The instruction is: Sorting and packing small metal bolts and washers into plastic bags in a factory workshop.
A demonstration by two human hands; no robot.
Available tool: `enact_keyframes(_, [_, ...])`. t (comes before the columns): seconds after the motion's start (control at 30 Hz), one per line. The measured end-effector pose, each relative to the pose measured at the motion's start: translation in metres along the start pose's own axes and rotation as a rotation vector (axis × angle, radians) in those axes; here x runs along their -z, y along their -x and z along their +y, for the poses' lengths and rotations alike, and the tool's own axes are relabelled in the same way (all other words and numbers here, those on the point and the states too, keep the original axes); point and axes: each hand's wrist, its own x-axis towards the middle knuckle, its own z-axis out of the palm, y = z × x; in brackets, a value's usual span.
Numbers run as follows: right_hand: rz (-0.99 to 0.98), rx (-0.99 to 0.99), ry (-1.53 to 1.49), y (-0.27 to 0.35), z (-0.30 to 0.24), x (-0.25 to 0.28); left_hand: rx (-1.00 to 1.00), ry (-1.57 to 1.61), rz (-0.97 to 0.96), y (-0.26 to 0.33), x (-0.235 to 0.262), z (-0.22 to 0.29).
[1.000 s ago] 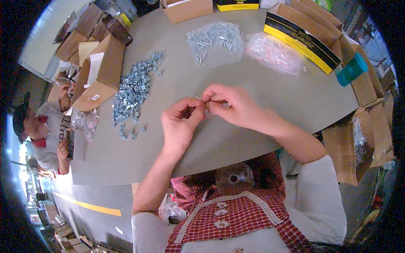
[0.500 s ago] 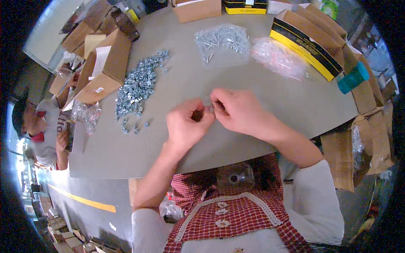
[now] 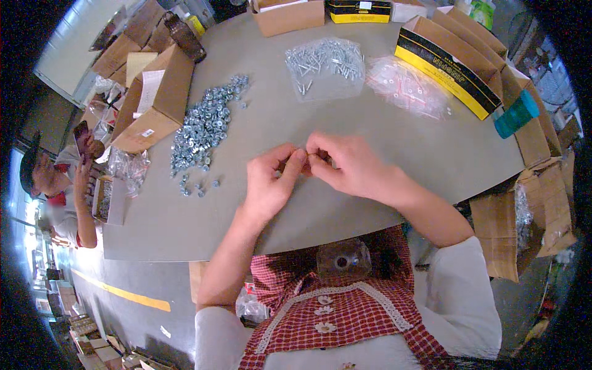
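A grey table [image 3: 382,203] fills the view from the head camera, its far edge ringed with cardboard boxes. A yellow-and-black box [image 3: 453,74] lies open at the far right, a brown box [image 3: 154,102] stands at the far left, and a teal bottle [image 3: 517,114] rests near the right rim. A heap of silver nuts [image 3: 203,129] spreads beside the brown box, with a few strays trailing toward the near edge. A clear bag of screws [image 3: 324,65] lies at the far centre, just beside a clear bag of washers [image 3: 407,86].

Over the middle of the table, the left hand [image 3: 268,185] and the right hand [image 3: 348,166] meet fingertip to fingertip. Both are closed in a pinch on a small part [image 3: 306,154] held between them, above the table and well apart from the heap and the bags. The part is almost wholly hidden by the fingers, and its kind cannot be told.

At the far left, beyond the table's edge, another person [image 3: 55,185] in a dark cap sits holding a phone [image 3: 81,137]. A clear bottle [image 3: 342,259] lies in the wearer's lap, against the red checked apron [image 3: 345,314].
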Motion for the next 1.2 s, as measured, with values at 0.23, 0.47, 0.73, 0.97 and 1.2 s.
enact_keyframes(0.23, [0.045,-0.041,-0.052,-0.003,-0.001,0.004,0.072,0.061,-0.016,0.003,-0.004,0.009])
enact_keyframes(0.47, [0.003,-0.055,-0.149,-0.006,-0.009,0.006,0.048,0.153,-0.037,0.001,0.003,0.006])
enact_keyframes(0.73, [-0.101,-0.176,-0.265,-0.002,-0.009,0.006,0.037,0.116,-0.026,0.004,0.0,0.003])
enact_keyframes(0.97, [0.063,-0.068,0.121,0.0,-0.003,-0.002,-0.065,-0.297,0.101,0.009,-0.007,0.005])
enact_keyframes(1.2, [0.022,0.255,0.381,-0.004,-0.015,0.01,0.174,-0.185,0.136,-0.002,0.009,-0.006])
